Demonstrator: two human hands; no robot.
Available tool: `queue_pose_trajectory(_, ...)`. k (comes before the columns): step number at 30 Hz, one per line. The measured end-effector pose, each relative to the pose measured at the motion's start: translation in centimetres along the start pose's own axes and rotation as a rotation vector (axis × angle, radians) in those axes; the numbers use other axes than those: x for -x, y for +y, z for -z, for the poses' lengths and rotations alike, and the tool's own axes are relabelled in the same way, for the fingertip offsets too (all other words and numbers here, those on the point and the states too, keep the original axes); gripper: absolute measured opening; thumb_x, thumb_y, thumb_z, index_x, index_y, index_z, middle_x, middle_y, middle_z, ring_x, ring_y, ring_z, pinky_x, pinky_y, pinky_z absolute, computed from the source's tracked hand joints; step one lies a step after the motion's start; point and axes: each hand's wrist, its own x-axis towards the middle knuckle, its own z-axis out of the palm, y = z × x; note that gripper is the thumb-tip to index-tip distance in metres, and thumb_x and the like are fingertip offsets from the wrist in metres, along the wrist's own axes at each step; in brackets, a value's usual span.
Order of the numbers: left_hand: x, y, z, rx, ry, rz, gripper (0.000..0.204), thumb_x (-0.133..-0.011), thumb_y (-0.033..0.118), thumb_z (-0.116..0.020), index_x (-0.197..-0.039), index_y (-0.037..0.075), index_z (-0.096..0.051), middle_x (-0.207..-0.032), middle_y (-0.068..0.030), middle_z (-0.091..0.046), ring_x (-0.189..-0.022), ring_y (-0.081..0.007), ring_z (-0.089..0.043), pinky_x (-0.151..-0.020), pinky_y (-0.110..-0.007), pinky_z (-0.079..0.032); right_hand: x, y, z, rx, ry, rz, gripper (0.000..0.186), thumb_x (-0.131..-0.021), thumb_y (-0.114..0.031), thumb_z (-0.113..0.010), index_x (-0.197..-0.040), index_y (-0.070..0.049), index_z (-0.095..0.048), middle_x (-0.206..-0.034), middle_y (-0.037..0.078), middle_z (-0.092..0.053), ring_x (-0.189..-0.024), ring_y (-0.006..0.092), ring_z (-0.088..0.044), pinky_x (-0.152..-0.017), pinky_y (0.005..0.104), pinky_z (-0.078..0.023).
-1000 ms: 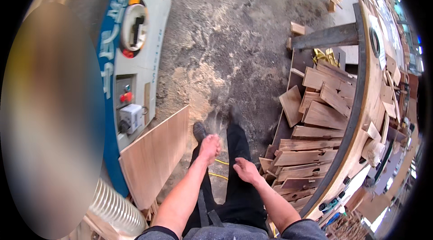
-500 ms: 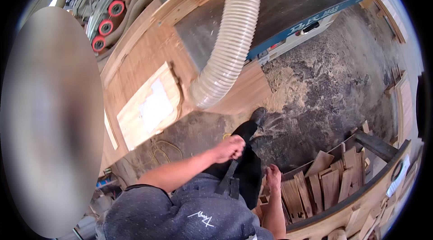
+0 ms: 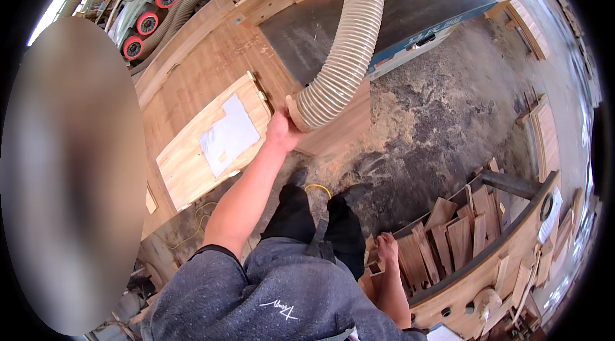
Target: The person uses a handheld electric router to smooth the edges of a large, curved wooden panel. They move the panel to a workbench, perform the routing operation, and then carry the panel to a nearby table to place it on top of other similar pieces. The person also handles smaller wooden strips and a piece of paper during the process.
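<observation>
My left hand (image 3: 282, 128) is closed round the end of a ribbed, translucent hose (image 3: 336, 68), which lies over a machine's dark metal top (image 3: 410, 1). Just left of it, a pale wooden board (image 3: 176, 161) with a white sheet (image 3: 227, 129) on it rests on a wooden worktop (image 3: 198, 65). My right hand (image 3: 387, 248) hangs low with curled fingers and nothing visible in them, beside a bin of dark wooden offcuts (image 3: 458, 245).
A steel post (image 3: 512, 184) and a wooden bench edge (image 3: 487, 286) are on my right. Leaning boards (image 3: 544, 136) stand farther back. A yellow cord (image 3: 318, 187) lies by my feet on the dusty floor (image 3: 429, 116). Red-wheeled equipment (image 3: 147, 22) is at upper left.
The view has swung left from the floor and machine's side onto the worktop and hose. My left hand has reached up and taken hold of the hose end; my right hand hangs low.
</observation>
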Motion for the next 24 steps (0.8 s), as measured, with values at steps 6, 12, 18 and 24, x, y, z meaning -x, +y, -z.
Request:
queue_pose_trajectory(6,0.1,0.9,-1.4,0.079,-0.18,0.19,0.057,-0.11,0.047,-0.026,-0.14,0.005,-0.05,-0.141,-0.0106,-0.057,-0.13,-0.0282,-0.054,-0.115,-0.046,-0.04,3.9,-6.9,-4.6,0.011,0.063,-0.06,0.04,-0.093,-0.023,-0.065,-0.123,0.004,-0.065,-0.101,0.014,-0.075,-0.089,0.0179,-0.071,-0.082,0.0297,-0.055)
queue_pose_trajectory(12,0.9,3.2,-1.6,0.115,-0.227,0.308,0.066,-0.108,0.055,-0.027,-0.142,0.001,-0.047,-0.144,-0.0158,-0.054,-0.134,-0.0341,-0.049,-0.116,-0.049,-0.036,9.4,-11.9,-12.3,-0.084,0.074,-0.15,0.043,-0.094,-0.025,-0.065,-0.125,0.004,-0.064,-0.107,0.015,-0.073,-0.094,0.0189,-0.07,-0.083,0.0321,-0.056)
queue_pose_trajectory(18,-1.6,5.7,4.9,-0.102,-0.136,0.384,0.049,-0.103,0.051,-0.041,-0.104,0.006,-0.06,-0.112,-0.0109,-0.064,-0.107,-0.0297,-0.06,-0.098,-0.049,-0.049,16.7,-19.0,-18.0,0.016,0.054,-0.11,0.052,-0.091,-0.033,-0.06,-0.129,0.002,-0.063,-0.127,0.021,-0.067,-0.123,0.0343,-0.062,-0.105,0.0398,-0.048)
queue_pose_trajectory(24,1.6,9.2,10.0,-0.375,-0.155,0.415,0.029,-0.105,0.03,-0.047,-0.104,0.006,-0.062,-0.105,-0.0101,-0.066,-0.097,-0.0255,-0.062,-0.089,-0.039,-0.052,19.1,-19.5,-20.3,-0.107,0.088,-0.218,0.049,-0.091,-0.032,-0.061,-0.129,-0.001,-0.064,-0.122,0.021,-0.069,-0.116,0.0361,-0.065,-0.101,0.0405,-0.05)
